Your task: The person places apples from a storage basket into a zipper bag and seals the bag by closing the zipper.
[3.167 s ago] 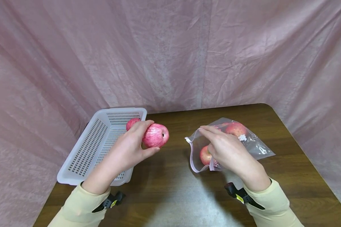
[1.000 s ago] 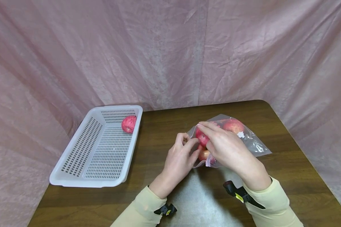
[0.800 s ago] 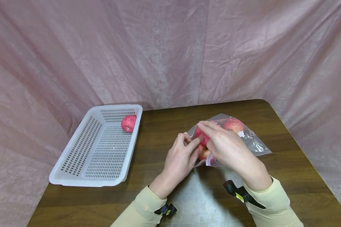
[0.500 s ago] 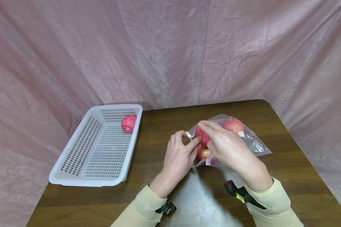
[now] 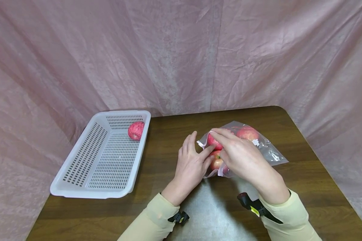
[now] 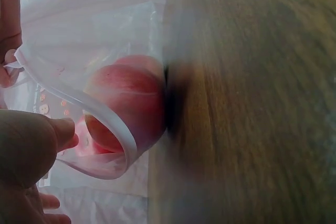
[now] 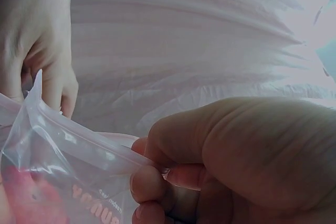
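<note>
A clear zip bag (image 5: pixel 273 152) lies on its side on the table with apples in it. My right hand (image 5: pixel 244 157) pinches the bag's rim between thumb and fingers; the right wrist view shows the zip edge (image 7: pixel 100 142) in that pinch. At the bag's mouth is my left hand (image 5: pixel 190 164), its fingers extended, index finger and thumb reaching in by a red apple (image 5: pixel 214 142). A paler apple (image 5: pixel 216 161) sits just inside the opening. Deeper in lies another apple (image 5: pixel 248 133). My right hand hides part of the bag.
On the left stands a white perforated basket (image 5: pixel 55 185) with one red apple (image 5: pixel 136 130) against its right wall. The brown wooden table (image 5: pixel 169 134) ends at a pink cloth backdrop (image 5: pixel 181 60).
My left hand has carried an apple from beside the basket into the bag and released it. Its fingers have since straightened at the mouth. The right hand stays on the rim.
</note>
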`<state>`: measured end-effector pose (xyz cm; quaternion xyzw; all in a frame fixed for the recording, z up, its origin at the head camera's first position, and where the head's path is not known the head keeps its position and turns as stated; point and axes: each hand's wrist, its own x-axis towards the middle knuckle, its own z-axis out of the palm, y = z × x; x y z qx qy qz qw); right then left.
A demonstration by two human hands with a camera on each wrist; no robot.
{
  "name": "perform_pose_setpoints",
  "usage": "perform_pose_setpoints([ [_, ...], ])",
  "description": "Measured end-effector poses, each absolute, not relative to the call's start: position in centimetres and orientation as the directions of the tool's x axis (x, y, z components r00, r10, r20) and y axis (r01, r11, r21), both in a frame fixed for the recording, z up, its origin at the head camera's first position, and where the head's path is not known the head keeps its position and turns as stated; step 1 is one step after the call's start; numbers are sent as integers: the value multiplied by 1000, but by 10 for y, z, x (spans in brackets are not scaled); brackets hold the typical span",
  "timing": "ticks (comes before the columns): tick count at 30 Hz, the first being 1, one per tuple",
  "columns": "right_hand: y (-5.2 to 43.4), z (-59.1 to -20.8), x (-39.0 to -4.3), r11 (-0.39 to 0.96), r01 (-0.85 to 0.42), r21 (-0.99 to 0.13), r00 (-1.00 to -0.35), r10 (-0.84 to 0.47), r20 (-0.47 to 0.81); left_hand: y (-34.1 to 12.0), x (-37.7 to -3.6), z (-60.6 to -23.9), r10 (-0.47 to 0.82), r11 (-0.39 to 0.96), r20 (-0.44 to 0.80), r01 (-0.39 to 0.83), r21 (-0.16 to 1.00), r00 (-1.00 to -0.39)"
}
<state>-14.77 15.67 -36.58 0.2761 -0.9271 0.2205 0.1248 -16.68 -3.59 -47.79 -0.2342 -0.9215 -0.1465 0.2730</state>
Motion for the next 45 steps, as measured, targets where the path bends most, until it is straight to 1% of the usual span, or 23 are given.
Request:
perform_pose_setpoints([
  [2, 157, -365, -147, 749, -568, -340, -816, -458, 353, -37, -166, -477, 354, 849, 543, 505, 156, -762],
  [4, 157, -365, -148, 750, -567, -341, -817, -457, 353, -38, -165, -477, 356, 848, 535, 505, 160, -767],
  [9, 157, -365, -147, 749, -565, -348, -818, -454, 353, -43, -161, -474, 376, 841, 551, 524, 134, -745],
  [14, 158, -365, -147, 751, -561, -349, -821, -451, 350, -50, -153, -467, 402, 834, 529, 537, 125, -747],
  [23, 158, -366, -147, 752, -565, -339, -816, -449, 365, -64, -140, -453, 424, 837, 527, 541, 82, -736],
  [32, 158, -364, -146, 761, -557, -333, -821, -444, 358, -84, -127, -435, 424, 837, 525, 541, 84, -738],
  [41, 160, -363, -146, 761, -558, -330, -821, -452, 348, -107, -119, -412, 427, 854, 492, 517, 55, -759],
  [45, 161, -363, -145, 759, -568, -319, -815, -465, 345, -115, -118, -406, 411, 858, 468, 506, 93, -783],
])
